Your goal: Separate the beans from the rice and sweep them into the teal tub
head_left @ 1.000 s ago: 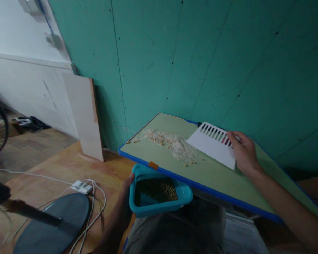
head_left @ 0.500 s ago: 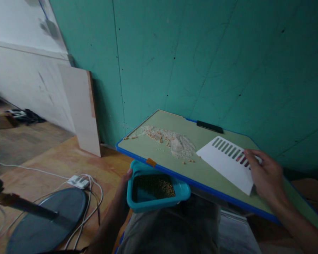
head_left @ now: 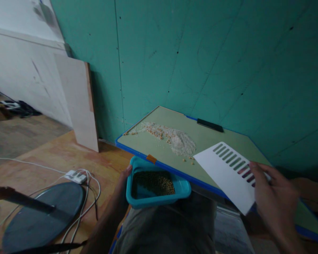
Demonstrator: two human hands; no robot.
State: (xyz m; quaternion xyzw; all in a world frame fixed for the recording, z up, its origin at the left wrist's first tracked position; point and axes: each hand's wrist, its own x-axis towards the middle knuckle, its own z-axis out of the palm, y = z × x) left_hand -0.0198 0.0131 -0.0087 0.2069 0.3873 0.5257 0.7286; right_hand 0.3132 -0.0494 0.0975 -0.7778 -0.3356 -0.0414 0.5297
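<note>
My left hand point(head_left: 124, 180) grips the left end of a teal plastic tub point(head_left: 159, 201), held just below the table's front edge. Inside it lie dark green grains and tan, pea-like ones point(head_left: 166, 186). My right hand point(head_left: 274, 194) is closed on the slotted end of a white flat scraper point(head_left: 222, 171). The scraper's straight edge points left, close to a few loose tan peas point(head_left: 191, 160). A pile of pale, rice-like grain point(head_left: 181, 141) with tan peas mixed in spreads across the light green tabletop point(head_left: 164, 114).
A black flat object point(head_left: 210, 125) lies at the tabletop's back edge, against the green wall point(head_left: 148, 70). Orange tape point(head_left: 151, 159) marks the blue front rim. To the left are a round grey stand base point(head_left: 42, 218), a white power strip point(head_left: 75, 176) with cables, and a leaning board point(head_left: 79, 102).
The scraper in my right hand has moved toward me and now overhangs the table's front edge. The tub stays nearly in place in my left hand. The view has shifted slightly.
</note>
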